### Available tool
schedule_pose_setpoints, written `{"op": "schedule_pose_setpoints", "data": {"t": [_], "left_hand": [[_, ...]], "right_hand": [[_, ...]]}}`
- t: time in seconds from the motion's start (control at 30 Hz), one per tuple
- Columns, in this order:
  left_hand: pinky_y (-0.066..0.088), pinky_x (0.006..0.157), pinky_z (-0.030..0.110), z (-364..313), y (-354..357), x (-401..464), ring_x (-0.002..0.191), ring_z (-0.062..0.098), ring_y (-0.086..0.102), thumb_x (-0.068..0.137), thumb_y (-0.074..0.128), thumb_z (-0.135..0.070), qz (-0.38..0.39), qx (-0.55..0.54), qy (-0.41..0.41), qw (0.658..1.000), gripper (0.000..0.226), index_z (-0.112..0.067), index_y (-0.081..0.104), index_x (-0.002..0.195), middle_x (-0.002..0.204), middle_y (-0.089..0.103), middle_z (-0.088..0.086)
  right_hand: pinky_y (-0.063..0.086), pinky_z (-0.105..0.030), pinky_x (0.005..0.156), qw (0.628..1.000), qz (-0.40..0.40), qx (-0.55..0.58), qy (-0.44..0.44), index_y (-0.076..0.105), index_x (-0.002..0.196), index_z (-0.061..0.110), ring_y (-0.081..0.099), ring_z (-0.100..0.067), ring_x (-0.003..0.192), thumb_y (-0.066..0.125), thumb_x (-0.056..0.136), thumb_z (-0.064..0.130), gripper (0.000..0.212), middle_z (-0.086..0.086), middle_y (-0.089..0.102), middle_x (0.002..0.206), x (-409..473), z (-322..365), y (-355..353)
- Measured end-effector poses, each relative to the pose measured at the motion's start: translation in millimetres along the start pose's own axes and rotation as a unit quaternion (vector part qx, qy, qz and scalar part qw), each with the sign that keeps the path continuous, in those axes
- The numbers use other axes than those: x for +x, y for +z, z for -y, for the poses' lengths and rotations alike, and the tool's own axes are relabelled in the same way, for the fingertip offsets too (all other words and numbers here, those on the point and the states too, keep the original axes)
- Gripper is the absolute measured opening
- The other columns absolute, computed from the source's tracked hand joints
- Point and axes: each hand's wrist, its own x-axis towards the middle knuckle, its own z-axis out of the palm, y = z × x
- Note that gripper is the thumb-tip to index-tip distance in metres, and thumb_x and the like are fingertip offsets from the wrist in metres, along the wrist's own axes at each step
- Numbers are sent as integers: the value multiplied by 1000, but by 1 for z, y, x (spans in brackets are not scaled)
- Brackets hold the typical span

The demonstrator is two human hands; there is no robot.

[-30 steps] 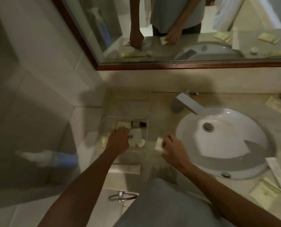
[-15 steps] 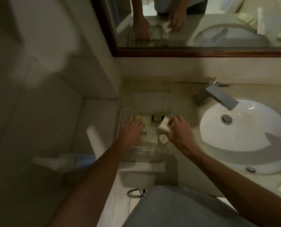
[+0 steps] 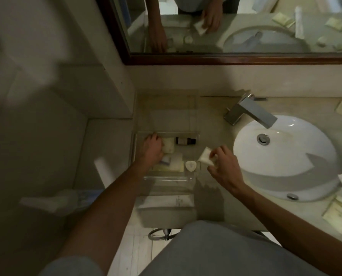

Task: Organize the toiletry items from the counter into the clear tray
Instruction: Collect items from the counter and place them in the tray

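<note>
Clear tray (image 3: 166, 178) holding small toiletries (image 3: 190, 166)

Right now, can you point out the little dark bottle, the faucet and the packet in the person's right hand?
Dark bottle (image 3: 185, 140): head view, middle of its body, lying in the tray.
Faucet (image 3: 254, 113): head view, top of the spout.
White packet (image 3: 205, 155): head view, its flat face, beside the fingers.

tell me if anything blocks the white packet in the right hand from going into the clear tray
Nothing visible does. The right hand holds the white packet just beside the clear tray, whose top is open.
</note>
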Motion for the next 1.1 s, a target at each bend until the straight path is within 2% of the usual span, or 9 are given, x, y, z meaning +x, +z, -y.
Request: {"op": "schedule_pose_setpoints", "data": {"t": [0.17,0.27,0.43,0.5,0.6,0.7,0.83,0.97,1.1], "left_hand": [[34,101,37,-5,-1,2,121,27,45,73,68,-29,30,12,-39,999,55,-15,50,124,129,51,10],[35,98,37,-4,-1,1,118,26,46,73,65,-33,8,53,-17,998,47,-17,58,117,126,53,8],[39,73,35,-4,-15,-24,86,29,57,69,69,-26,-162,-66,7,985,27,-15,58,92,90,63,8],[39,73,33,-19,-19,-38,81,27,58,70,67,-26,-195,-109,71,972,26,-15,59,92,86,63,6],[38,95,37,-43,-10,-54,101,21,56,73,64,-40,-95,-96,165,977,47,-17,57,115,109,62,3],[36,103,40,-35,3,-55,114,21,50,78,57,-46,-36,-106,87,990,62,-20,46,133,129,52,3],[45,82,37,-2,12,-53,99,21,53,70,60,-62,0,-78,35,996,67,-19,51,121,113,55,1],[41,71,32,7,8,-48,93,24,53,77,63,-33,16,-20,46,999,34,-15,54,104,105,52,6],[36,57,33,12,2,-44,78,29,56,77,57,-18,-5,-52,43,998,18,-11,52,93,95,52,10]], "right_hand": [[54,-36,86,1000,18,-9,-23,54,104,27,49,-12,96,82,74,24,41,5,51,111,0,-3,0],[54,-37,86,999,30,-16,-40,51,106,30,49,-11,97,79,75,26,41,7,49,112,2,-2,-1],[54,-38,86,999,14,-8,-48,49,108,32,50,-12,97,78,76,30,44,6,48,114,9,-2,-4],[53,-37,86,999,-5,5,-41,49,108,30,49,-11,97,80,76,29,44,7,48,113,11,-3,-6],[55,-37,85,1000,-9,10,-25,51,107,28,50,-12,96,81,75,27,44,6,48,111,14,-8,-4],[56,-37,83,1000,1,5,-22,50,106,29,52,-12,95,81,74,27,45,8,47,110,15,-12,-2],[55,-38,83,1000,4,10,-23,50,108,28,51,-13,97,79,75,26,43,6,48,111,14,-8,0],[56,-40,85,999,23,22,-19,51,109,29,52,-13,98,78,76,27,42,7,47,113,13,-6,3],[56,-41,85,999,25,29,-9,50,108,32,53,-13,97,78,77,28,42,8,47,112,12,-8,5]]}}
